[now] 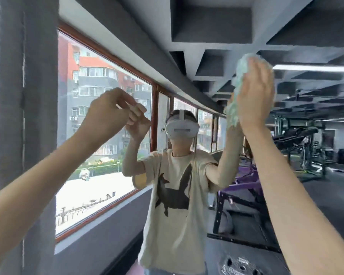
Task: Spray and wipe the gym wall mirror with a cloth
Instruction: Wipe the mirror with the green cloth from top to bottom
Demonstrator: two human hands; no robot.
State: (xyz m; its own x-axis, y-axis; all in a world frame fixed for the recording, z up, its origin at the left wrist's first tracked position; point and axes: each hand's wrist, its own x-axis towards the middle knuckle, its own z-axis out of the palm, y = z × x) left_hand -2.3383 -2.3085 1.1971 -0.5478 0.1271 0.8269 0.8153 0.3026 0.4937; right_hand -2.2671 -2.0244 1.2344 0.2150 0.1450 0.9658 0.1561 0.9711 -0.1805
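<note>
Gym mirror [207, 26], right fingers [255, 76] straight on green cloth [240, 76], left fingers [123, 97] loosely curled, empty

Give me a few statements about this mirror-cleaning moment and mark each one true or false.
1. The right hand presses a green cloth against the mirror. True.
2. The left hand holds a spray bottle. False: it is raised and holds nothing.
3. The cloth sits low on the mirror, near the floor. False: it is high up, above the reflected headset.
4. The mirror reflects a window and gym machines. True.
</note>
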